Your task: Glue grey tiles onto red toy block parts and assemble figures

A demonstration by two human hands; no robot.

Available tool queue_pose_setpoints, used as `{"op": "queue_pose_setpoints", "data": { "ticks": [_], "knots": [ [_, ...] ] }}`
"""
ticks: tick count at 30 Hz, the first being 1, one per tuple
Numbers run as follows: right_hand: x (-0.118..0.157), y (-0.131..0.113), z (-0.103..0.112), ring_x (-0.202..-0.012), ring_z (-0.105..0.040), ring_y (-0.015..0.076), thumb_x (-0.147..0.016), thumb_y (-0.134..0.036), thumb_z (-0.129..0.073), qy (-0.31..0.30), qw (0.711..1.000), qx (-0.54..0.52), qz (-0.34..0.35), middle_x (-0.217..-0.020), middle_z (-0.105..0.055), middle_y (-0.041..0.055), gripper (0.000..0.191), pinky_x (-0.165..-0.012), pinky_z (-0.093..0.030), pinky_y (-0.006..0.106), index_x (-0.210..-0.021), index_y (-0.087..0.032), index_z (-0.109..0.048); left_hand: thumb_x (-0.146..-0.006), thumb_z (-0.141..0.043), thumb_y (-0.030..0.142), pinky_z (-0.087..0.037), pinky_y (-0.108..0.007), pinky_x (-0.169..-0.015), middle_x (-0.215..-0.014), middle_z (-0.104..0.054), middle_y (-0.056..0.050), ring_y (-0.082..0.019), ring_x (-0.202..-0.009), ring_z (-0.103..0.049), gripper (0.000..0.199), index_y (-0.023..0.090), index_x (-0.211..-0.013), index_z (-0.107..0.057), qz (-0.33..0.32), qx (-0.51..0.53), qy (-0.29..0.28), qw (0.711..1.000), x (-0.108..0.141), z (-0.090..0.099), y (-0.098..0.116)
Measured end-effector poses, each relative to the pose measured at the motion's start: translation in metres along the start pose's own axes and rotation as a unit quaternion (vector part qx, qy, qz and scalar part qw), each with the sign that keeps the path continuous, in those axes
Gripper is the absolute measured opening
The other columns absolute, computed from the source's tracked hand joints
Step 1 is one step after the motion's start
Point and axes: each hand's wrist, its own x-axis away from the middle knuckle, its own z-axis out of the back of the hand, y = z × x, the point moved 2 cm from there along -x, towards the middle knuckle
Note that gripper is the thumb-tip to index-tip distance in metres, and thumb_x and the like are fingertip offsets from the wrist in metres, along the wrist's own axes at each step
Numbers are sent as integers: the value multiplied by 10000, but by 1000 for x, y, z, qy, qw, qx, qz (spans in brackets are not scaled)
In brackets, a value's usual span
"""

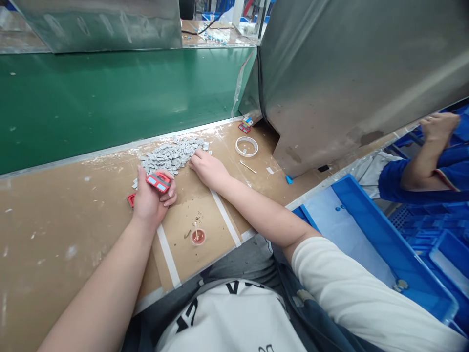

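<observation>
My left hand [148,200] is closed around a small red toy vehicle part [159,181] with light-blue windows and a grey strip. Another red plastic piece [131,199] shows beside that hand, on its left. My right hand [208,168] reaches to the right edge of a pile of small flat grey pieces [170,156]. Its fingers are drawn together and point down into the pieces; whatever is between the fingertips is hidden. Nearer my body, a small round dish [198,237] of reddish liquid holds a thin stick.
A tape roll [246,146], a cotton swab [248,166] and a red toy vehicle [245,125] lie to the right. A green belt [120,98] runs behind the table. A metal panel [348,73] leans in at right. Beyond are blue bins [399,244] and a co-worker's arm [421,161].
</observation>
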Motion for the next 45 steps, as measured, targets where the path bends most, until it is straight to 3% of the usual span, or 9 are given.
{"op": "queue_pose_setpoints", "data": {
  "ticks": [4, 7, 9, 12, 14, 16, 25, 31, 45],
  "knots": [
    [3, 3, 1, -1099, -644, 270, -1170, -242, -433, -16, 1000, -6, -9, -1236, -708, 188, 277, -958, -472, 376, -1160, -111, -677, -986, -512, 878, -224, -200, -356, -488, -460, 12, -93, -379, -261, 718, 203, -762, -618, -4, -4, 2, 1000, 1, -1, -1],
    [6, 6, -1, -993, -652, 221, -1138, -240, -519, -7, 990, -144, -8, -1070, -734, 122, 183, -945, -490, 358, -1056, -141, -650, -964, -553, 863, -227, -200, -362, -509, -473, 9, -98, -394, -282, 688, 205, -776, -623, -14, -17, 7, 1000, 3, -2, -3],
    [8, 5, -1, -880, -648, 173, -1116, -305, -574, 15, 951, -307, -12, -956, -716, 61, 178, -883, -517, 322, -1026, -159, -624, -945, -592, 834, -226, -194, -367, -538, -481, 15, -103, -410, -310, 642, 209, -801, -627, -23, -31, 22, 999, 4, -3, -5],
    [13, -6, -2, -717, -625, 124, -1068, -472, -641, 14, 846, -534, 4, -823, -679, -7, 294, -740, -541, 269, -1042, -181, -606, -904, -657, 753, -211, -184, -370, -587, -480, 31, -95, -424, -315, 547, 212, -826, -626, -21, -66, 68, 995, 3, -1, -10],
    [18, -16, -2, -685, -632, 116, -1014, -542, -711, 6, 795, -606, 30, -801, -683, -14, 369, -701, -553, 259, -1046, -187, -617, -895, -659, 693, -208, -183, -375, -623, -486, 34, -92, -431, -315, 481, 217, -846, -620, -23, -88, 89, 992, 2, 2, -14],
    [23, -25, -1, -671, -634, 110, -990, -549, -751, 7, 779, -626, 49, -801, -689, -15, 382, -695, -562, 259, -1042, -189, -635, -909, -634, 656, -215, -185, -385, -650, -493, 34, -97, -442, -326, 432, 226, -874, -612, -33, -108, 88, 990, 1, 4, -18],
    [30, -28, -2, -840, -660, 137, -1037, -513, -687, 42, 843, -530, 77, -929, -716, 23, 324, -754, -547, 273, -1010, -196, -624, -948, -590, 631, -219, -201, -408, -622, -404, 46, -117, -467, -308, 395, 246, -863, -574, -50, -174, 68, 981, 0, 4, -20],
    [29, -30, -3, -840, -636, 134, -1061, -490, -656, 54, 850, -517, 91, -937, -701, 20, 310, -790, -521, 281, -995, -192, -598, -936, -616, 691, -202, -218, -388, -594, -375, 50, -117, -452, -289, 458, 245, -840, -564, -55, -186, 99, 976, 1, -1, -17],
    [32, -30, 9, -950, -667, 162, -1142, -286, -526, 54, 912, -358, 193, -1055, -736, 77, 158, -895, -516, 291, -1062, -174, -603, -945, -605, 799, -187, -266, -394, -599, -404, 39, -123, -451, -288, 564, 249, -828, -567, -62, -197, 102, 973, -2, 5, -21]
  ]
}}
